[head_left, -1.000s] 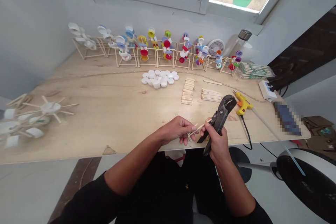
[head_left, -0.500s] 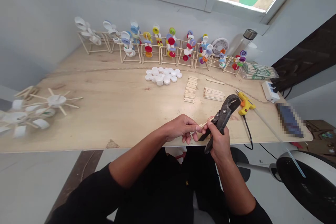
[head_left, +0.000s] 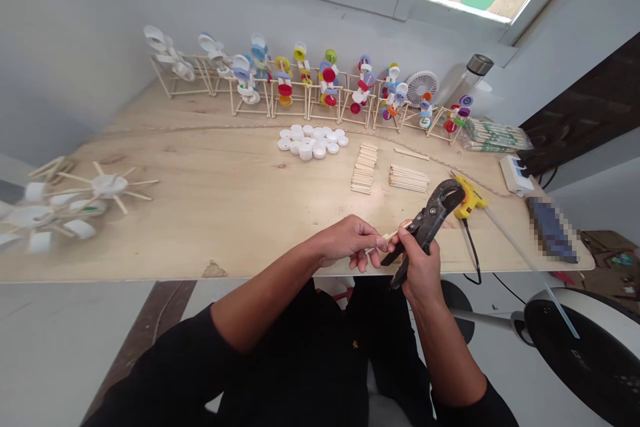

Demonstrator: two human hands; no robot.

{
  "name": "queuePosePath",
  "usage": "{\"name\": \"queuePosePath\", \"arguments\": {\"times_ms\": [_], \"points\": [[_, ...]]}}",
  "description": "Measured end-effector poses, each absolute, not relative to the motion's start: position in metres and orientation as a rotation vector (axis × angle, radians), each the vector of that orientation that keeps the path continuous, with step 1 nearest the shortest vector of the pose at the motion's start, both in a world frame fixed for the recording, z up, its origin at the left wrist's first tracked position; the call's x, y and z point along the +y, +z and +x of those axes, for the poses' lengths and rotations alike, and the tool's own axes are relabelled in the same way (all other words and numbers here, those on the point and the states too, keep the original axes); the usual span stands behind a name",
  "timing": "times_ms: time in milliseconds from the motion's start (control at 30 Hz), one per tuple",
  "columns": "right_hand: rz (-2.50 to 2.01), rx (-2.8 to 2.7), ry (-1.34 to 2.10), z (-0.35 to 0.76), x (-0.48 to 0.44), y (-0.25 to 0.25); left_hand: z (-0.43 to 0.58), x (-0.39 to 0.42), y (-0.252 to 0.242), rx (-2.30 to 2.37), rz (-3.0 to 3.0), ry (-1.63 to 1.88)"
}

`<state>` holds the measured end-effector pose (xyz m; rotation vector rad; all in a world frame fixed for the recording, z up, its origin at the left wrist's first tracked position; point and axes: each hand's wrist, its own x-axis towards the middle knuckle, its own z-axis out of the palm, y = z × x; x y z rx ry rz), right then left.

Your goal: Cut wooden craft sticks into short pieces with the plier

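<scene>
my right hand [head_left: 421, 268] is wrapped tight round the handles of a black hook-jawed cutter [head_left: 433, 212], its head pointing up and away from me. my left hand [head_left: 349, 241] pinches one thin wooden stick [head_left: 391, 235] between thumb and fingertips, at the near edge of the table [head_left: 225, 207], with the stick's far end at the cutter's mouth. i can't tell whether the blade already touches the wood.

i judge the step in hand to be setting the stick in the cutter. a clean cut would call for my left hand to hold it level and steady while my right squeezes the handles.

just beyond the cutter lies one yellow glue gun [head_left: 468, 197], with a clear glue stick trailing off the table edge. behind my hands are two piles of cut sticks [head_left: 364, 169], side by side, too many to count. off to my left sits one spoked wheel of sticks and white caps [head_left: 108, 185], with more like it blurred beside it.

further back is one cluster of white bottle caps [head_left: 313, 141], roughly fifteen. to the far right lie one white power strip [head_left: 515, 175] and one packet of sticks [head_left: 495, 137].

along the wall stands a row of stick frames with coloured caps [head_left: 325, 83]; i count about nine. among them are one small white fan [head_left: 421, 85] and one bottle [head_left: 473, 73].
</scene>
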<state>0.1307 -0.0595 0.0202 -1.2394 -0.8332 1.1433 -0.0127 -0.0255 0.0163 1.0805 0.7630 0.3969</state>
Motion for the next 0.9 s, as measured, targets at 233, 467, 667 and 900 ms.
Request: {"name": "queuePosePath", "arguments": {"times_ms": [233,467,667,900], "points": [[-1.255,-0.825,1.128,0.132,-0.061,0.019,-0.012,-0.027,0.016,0.765,1.056,0.391],[-1.249,-0.826,1.125,0.132,-0.063,0.02,-0.012,-0.028,0.014,0.727,1.054,0.415],[-1.242,-0.838,1.134,0.13,-0.064,0.021,-0.011,-0.032,0.018,0.725,1.043,0.444],[-1.223,-0.9,1.161,0.133,-0.066,0.025,-0.017,-0.033,0.025,0.725,1.123,0.484]]}}
